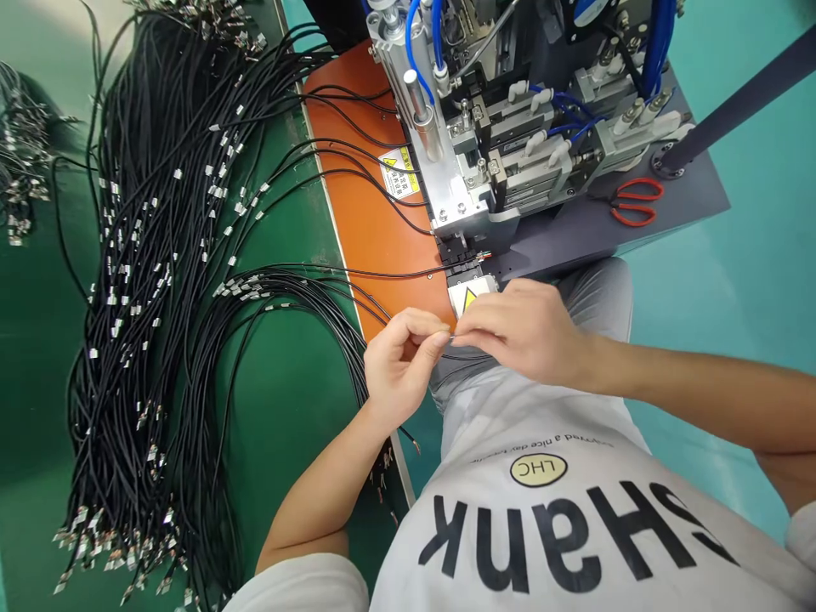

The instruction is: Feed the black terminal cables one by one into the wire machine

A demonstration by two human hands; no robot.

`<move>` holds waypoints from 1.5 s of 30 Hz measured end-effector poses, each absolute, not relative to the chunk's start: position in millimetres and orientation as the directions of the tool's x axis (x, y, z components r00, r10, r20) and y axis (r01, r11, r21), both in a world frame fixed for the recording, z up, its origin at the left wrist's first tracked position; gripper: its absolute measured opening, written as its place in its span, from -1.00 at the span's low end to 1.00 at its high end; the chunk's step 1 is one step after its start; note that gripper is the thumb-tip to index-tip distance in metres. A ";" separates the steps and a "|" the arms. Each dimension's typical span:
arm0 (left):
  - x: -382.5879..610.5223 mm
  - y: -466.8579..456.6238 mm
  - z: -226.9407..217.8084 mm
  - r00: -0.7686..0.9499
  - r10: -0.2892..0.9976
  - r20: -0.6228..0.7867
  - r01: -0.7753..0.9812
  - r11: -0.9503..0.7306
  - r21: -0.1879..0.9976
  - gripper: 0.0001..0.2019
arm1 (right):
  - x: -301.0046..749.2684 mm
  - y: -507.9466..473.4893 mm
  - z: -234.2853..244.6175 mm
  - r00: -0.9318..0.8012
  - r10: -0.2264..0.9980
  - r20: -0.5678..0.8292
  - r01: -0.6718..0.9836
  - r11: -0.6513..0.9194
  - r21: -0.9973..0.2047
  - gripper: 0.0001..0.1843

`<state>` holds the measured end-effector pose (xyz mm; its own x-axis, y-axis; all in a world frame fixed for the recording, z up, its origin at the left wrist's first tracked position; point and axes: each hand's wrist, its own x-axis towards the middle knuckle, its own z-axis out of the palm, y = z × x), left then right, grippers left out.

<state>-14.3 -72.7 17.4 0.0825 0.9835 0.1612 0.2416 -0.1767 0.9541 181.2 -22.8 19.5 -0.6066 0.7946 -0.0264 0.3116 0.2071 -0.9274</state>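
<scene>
My left hand is closed in a pinch, thumb against forefinger. Just beside it, my right hand pinches too, its fingertips nearly touching the left ones. A thin wire end shows between the two pinches; most of it is hidden by my fingers. Another black cable runs across the orange plate to a small clamp of the machine, where coloured wire ends stick out. Right behind my hands is a white block with a yellow warning triangle.
Large bundles of black cables with white tags lie on the green table at left. A pneumatic machine with blue hoses stands ahead. Red-handled scissors lie on its grey base. A dark post rises at right.
</scene>
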 end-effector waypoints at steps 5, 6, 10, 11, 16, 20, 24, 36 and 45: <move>-19.1 -74.9 10.5 0.259 0.866 0.427 0.457 -0.499 0.736 -0.80 | 180.0 -35.0 5.6 -0.670 0.590 -0.450 0.084 -0.542 -0.836 -0.57; -20.6 -73.9 12.2 0.282 0.889 0.360 0.450 -0.454 0.769 -0.77 | 180.7 -35.5 5.5 -0.672 0.564 -0.481 0.048 -0.614 -0.788 -0.60; -26.4 -68.9 25.7 0.402 0.913 0.069 0.533 -0.294 0.794 -0.75 | 186.7 -32.0 13.3 -0.556 0.720 -0.415 0.031 -0.481 -0.876 -0.71; -27.1 -68.3 28.9 0.426 0.903 0.047 0.550 -0.300 0.779 -0.79 | 188.7 -31.1 14.9 -0.507 0.770 -0.387 0.049 -0.423 -0.905 -0.72; -22.3 -72.2 34.6 0.374 0.916 0.148 0.555 -0.348 0.755 -0.86 | 196.5 -35.4 11.8 -0.327 0.868 -0.373 0.088 -0.365 -0.927 -0.76; -15.5 -77.1 32.1 0.297 0.935 0.194 0.571 -0.337 0.748 -0.89 | 194.9 -44.5 8.2 -0.435 0.801 -0.411 0.052 -0.433 -0.900 -0.79; -13.5 -78.7 29.8 0.235 0.951 0.200 0.557 -0.300 0.775 -0.90 | 189.7 -46.9 6.9 -0.491 0.766 -0.415 -0.006 -0.479 -0.878 -0.79; -5.1 -84.1 19.4 0.129 0.975 0.182 0.618 -0.222 0.754 -0.97 | 173.4 -63.1 -1.0 -0.249 0.893 0.376 0.406 0.448 -0.796 -0.91; -4.9 -83.0 14.8 0.036 0.985 0.171 0.589 -0.159 0.792 -0.97 | 186.9 -54.5 -10.2 -0.465 0.764 0.446 0.360 0.624 -0.693 -0.94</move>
<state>-4.9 -83.0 14.8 0.0360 0.9846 0.1711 0.5888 -0.1593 0.7924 186.9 -54.5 -10.2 -0.4654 0.7643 0.4464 0.3603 0.6243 -0.6931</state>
